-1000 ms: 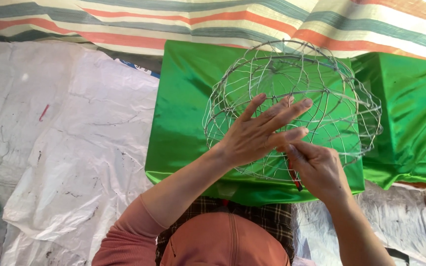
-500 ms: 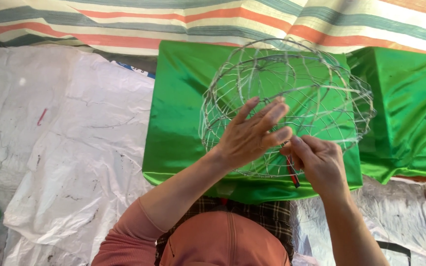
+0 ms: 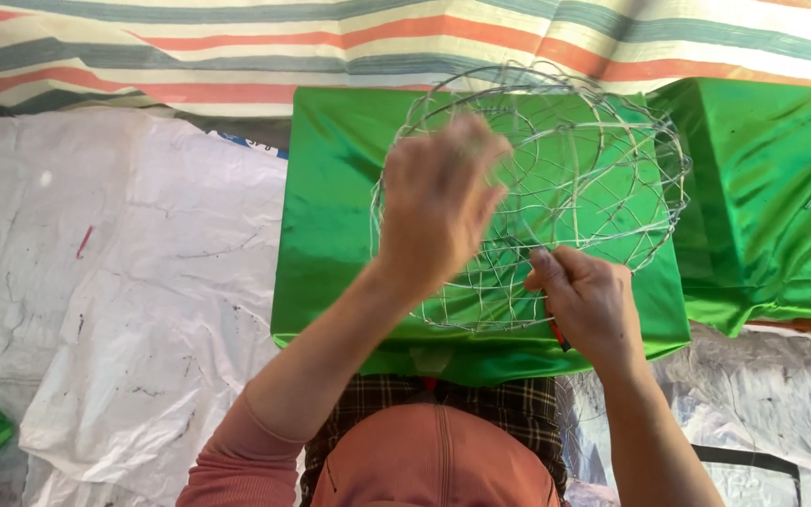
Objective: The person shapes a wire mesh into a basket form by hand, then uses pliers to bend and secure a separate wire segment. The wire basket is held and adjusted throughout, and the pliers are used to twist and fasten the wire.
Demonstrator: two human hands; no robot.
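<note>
Over green satin cloth [image 3: 330,235]: left hand [image 3: 438,202], blurred, grip indeterminate, steadies domed wire frame [image 3: 556,188]; right hand [image 3: 589,305] clenched on red-handled tool [image 3: 558,335] at frame's lower wires.

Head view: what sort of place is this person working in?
Probably an informal craft workspace on the ground, perhaps outdoors. White plastic sheeting covers the floor, a striped tarp lies behind, and both hands work a wire frame over shiny green fabric.
</note>
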